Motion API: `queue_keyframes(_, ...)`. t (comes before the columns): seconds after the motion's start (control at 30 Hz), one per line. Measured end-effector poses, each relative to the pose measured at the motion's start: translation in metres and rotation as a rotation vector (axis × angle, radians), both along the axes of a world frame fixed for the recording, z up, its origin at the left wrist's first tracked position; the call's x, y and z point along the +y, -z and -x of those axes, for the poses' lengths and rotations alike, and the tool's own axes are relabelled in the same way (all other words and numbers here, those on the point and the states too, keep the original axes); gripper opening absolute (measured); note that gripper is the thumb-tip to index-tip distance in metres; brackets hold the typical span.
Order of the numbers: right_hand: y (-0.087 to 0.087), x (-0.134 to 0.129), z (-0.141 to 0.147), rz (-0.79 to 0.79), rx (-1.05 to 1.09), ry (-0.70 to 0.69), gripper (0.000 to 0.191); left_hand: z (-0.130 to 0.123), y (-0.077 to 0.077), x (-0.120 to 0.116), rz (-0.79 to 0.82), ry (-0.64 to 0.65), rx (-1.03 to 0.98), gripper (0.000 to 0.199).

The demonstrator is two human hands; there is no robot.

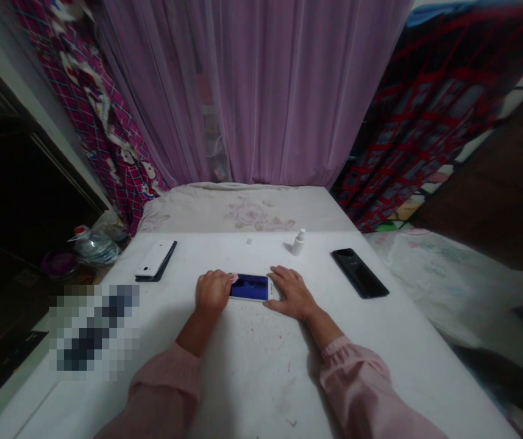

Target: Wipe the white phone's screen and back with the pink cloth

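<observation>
A blurred patch [94, 332] hides some surface [261, 378] left of, and nearer than, the white phone [249, 288]. At that phone's left end the left hand [212, 290] is curled around a pink scrap [233, 278]; the right hand [292, 294] — half spread — brackets its right end. Rightward lies a dark phone [360, 273], leftward stacked phones [155, 261]; beyond it, a bottle [297, 244], then purple curtains [284, 91].

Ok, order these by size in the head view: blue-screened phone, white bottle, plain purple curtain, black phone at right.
1. Plain purple curtain
2. Blue-screened phone and black phone: too alike to rank
3. White bottle
</observation>
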State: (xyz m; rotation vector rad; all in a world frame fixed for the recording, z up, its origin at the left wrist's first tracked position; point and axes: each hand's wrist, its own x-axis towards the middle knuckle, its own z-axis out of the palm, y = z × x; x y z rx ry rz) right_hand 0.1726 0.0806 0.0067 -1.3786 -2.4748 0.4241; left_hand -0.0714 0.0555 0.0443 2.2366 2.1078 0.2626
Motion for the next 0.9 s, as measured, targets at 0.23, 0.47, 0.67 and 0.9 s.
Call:
queue_keyframes(0.23, 0.003, 0.0, -0.001, -0.006, -0.014, -0.009, 0.077, -0.025, 0.002, -0.002, 0.012, 0.104, -0.075, 0.027)
queue_keyframes(0.47, 0.007, 0.002, -0.002, -0.022, -0.02, -0.022, 0.076, -0.061, 0.004, 0.009, 0.015, 0.203, -0.072, 0.027)
queue_keyframes(0.67, 0.008, 0.002, -0.002, -0.023, -0.01, -0.021, 0.076, -0.038, -0.002, 0.012, 0.026, 0.148, -0.038, 0.03)
queue_keyframes(0.9, 0.007, 0.002, -0.002, -0.034, 0.004, -0.022, 0.076, -0.012, -0.004, 0.015, 0.014, 0.074, 0.014, 0.03)
